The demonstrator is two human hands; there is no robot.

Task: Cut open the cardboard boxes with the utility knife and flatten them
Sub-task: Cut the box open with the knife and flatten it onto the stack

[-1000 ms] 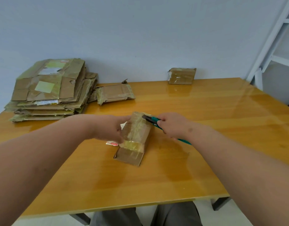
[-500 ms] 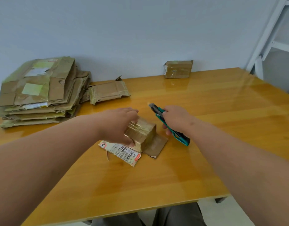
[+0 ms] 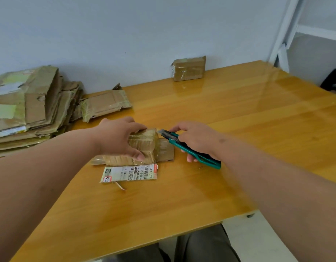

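Bare forearms without sleeves, bare hands [image 3: 118, 138], and grey trousers [image 3: 205, 246] below.

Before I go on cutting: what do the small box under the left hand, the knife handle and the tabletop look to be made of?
Small brown box under the left hand: corrugated cardboard, matte, wrapped in glossy clear tape that glints.
Teal utility knife in the right hand: handle looks like smooth plastic; the tip is grey, probably metal.
Orange-yellow table: wood or wood-look laminate, glossy, with grain lines and reflections.
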